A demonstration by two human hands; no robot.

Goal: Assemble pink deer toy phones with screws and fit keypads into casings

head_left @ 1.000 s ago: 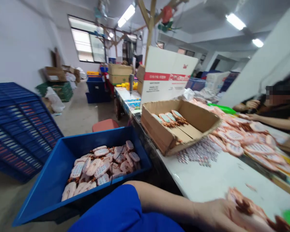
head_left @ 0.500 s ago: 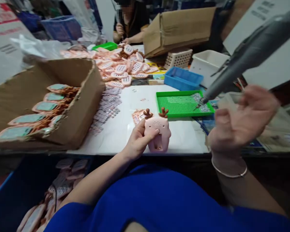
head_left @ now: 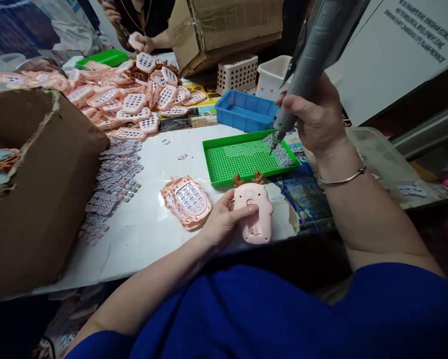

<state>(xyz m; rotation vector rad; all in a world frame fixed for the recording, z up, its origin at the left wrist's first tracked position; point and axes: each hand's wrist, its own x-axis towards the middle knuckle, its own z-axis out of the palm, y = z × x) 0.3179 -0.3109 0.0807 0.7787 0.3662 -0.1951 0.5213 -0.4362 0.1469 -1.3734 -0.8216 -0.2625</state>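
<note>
- My left hand (head_left: 224,222) is curled round a pink deer toy (head_left: 254,213). The thumb lies across its back and the fingers are closed under its left side.
- The toy lies back-up at the near edge of the white counter (head_left: 149,234), with its brown antlers pointing away from me, just short of the green tray (head_left: 227,164).
- My right hand (head_left: 315,119) is wrapped in a full grip round a grey electric screwdriver (head_left: 309,60). The driver is tilted, and its tip is down among the small silver screws (head_left: 281,152) at the tray's right end.
- I judge this to be the step of picking up a screw on the driver tip. I cannot tell whether one is on the tip yet.
- Carrying the tip across to the toy's back would call for a steady left hand and a flat toy, since the holes are small.
- A short stack of pink keypad fronts (head_left: 188,199) lies just left of my left hand. A cardboard box (head_left: 40,189) stands at the far left.
- Across the counter, a co-worker's hand (head_left: 143,42) holds a piece above a heap of pink parts (head_left: 134,99).
- Half a second ago my right hand was open in the air, off the driver. Now it grips the driver, which stands steeper.
- The toy was then raised at the counter's edge in my left hand. Now it rests lower on the counter.
</note>
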